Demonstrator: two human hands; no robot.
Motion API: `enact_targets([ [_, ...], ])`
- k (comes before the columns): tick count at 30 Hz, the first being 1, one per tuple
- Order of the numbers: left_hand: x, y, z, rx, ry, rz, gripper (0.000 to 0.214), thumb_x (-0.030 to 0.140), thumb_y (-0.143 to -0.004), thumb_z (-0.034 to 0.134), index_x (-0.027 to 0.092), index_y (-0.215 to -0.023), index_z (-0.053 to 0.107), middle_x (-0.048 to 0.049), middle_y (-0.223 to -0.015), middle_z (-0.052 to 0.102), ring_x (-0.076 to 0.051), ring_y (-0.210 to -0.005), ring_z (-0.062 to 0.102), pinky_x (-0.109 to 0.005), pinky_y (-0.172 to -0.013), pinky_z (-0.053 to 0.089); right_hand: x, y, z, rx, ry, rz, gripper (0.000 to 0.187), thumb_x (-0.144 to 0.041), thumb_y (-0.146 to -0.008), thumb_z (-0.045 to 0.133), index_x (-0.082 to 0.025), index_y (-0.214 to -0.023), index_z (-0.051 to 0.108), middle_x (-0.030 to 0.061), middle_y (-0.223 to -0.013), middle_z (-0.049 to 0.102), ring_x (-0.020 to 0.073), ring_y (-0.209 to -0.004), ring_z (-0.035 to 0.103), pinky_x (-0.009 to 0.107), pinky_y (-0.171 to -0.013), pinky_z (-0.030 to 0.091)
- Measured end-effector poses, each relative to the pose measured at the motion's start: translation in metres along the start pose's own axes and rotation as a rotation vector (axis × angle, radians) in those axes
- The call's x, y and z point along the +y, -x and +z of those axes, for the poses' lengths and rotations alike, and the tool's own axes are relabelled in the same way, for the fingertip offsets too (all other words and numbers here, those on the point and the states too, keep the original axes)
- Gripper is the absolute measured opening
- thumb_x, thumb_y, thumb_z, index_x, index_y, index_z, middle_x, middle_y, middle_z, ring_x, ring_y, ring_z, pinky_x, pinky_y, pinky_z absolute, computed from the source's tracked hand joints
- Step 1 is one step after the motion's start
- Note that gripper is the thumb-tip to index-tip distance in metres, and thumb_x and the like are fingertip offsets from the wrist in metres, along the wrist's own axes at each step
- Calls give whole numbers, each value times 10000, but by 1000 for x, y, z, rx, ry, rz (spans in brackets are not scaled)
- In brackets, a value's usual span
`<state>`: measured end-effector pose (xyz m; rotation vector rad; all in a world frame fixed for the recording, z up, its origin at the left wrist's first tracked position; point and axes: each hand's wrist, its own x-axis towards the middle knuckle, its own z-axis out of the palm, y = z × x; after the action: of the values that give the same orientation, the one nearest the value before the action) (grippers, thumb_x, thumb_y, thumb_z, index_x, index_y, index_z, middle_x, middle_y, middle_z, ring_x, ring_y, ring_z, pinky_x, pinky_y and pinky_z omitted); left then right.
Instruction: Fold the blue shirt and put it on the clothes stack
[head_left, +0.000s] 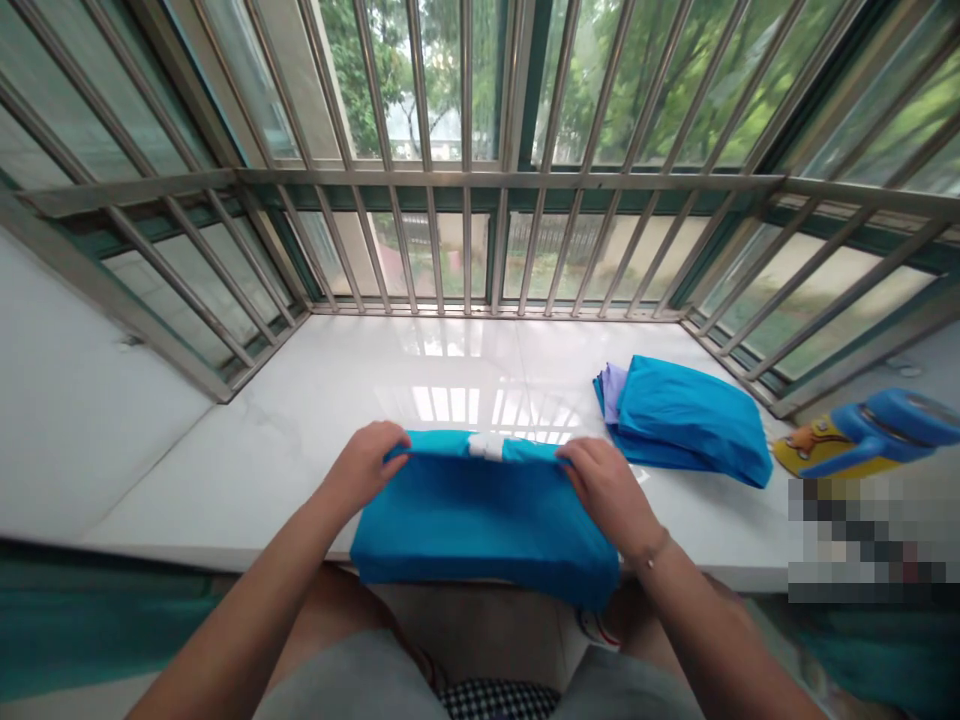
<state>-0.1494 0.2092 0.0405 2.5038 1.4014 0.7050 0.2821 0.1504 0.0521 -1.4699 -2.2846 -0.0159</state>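
Two hands (pixel 367 465) (pixel 606 488) pinch the blue cloth (pixel 480 510), whose overhanging front could drag it off the surface (pixel 225 460) if released.

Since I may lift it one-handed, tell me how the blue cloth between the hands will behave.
The blue cloth would probably sag, as its lower right corner droops. It looks light, since the left hand and right hand pinch only its upper edge.
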Motion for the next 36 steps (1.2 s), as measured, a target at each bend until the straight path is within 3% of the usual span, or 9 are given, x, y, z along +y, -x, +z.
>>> enact_targets([
  [4,20,89,30,-107,5,68,119,263,-1022,628,266,-1030,747,-78,-1170,774,-256,-1081,726,-397,-982,580,-17,88,35,-5,-1,-117,238,-145,-1052,550,-248,-1171,728,93,-1163,752,266,-1047,683,411,-927,531],
  [8,28,122,39,-68,-3,36,191,330,-1062,610,283,-1137,779,-92,-1310,766,-274,-1190,731,-430,-1048,600,-25,121,48,14,-25,-98,233,-262,-1064,604,-261,-1264,724,110,-1262,746,289,-1132,698,463,-1000,564],
  [12,27,109,30,-14,-11,2,258,379,-1088,571,274,-1170,793,-99,-1311,774,-281,-1215,731,-453,-1075,604,-29,109,39,41,-16,-2,256,-344,-1088,598,-264,-1298,720,114,-1298,734,297,-1198,689,481,-1050,564],
  [17,12,69,29,38,-62,-33,341,354,-1091,496,251,-1236,787,-114,-1368,760,-302,-1267,710,-507,-1131,582,-23,77,42,17,82,114,332,-353,-1100,536,-234,-1362,700,144,-1358,713,319,-1248,672,486,-1078,546],
  [21,-3,41,29,58,-161,-141,394,333,-1068,460,200,-1310,742,-159,-1367,743,-336,-1275,688,-533,-1142,553,10,60,45,-38,229,496,395,-326,-1088,492,-120,-1386,649,224,-1266,729,340,-1113,713,446,-936,554],
  [24,-12,34,26,93,-239,-356,460,432,-1056,485,157,-1363,690,-194,-1293,741,-356,-1195,705,-513,-1064,568,39,55,43,-81,102,723,415,-382,-1075,510,-101,-1354,635,199,-1071,778,317,-931,753,394,-777,532],
  [29,-28,39,27,-29,-82,-654,532,588,-995,564,202,-1343,679,-109,-1024,787,-308,-927,759,-382,-790,568,61,48,45,-72,-267,699,333,-410,-990,591,-212,-1245,673,60,-895,782,250,-797,749,329,-690,493],
  [33,-40,41,33,-21,100,-704,396,531,-912,633,234,-1156,732,-30,-839,759,-254,-825,745,-328,-726,544,66,33,46,30,-362,677,331,-432,-972,578,-222,-1190,711,69,-954,784,243,-799,734,350,-737,521],
  [36,-47,42,38,-22,320,-772,439,564,-863,659,217,-1127,715,3,-736,716,-232,-718,730,-321,-662,558,71,22,48,48,-413,691,330,-437,-989,567,-214,-1171,728,88,-1022,790,243,-831,737,362,-775,542],
])
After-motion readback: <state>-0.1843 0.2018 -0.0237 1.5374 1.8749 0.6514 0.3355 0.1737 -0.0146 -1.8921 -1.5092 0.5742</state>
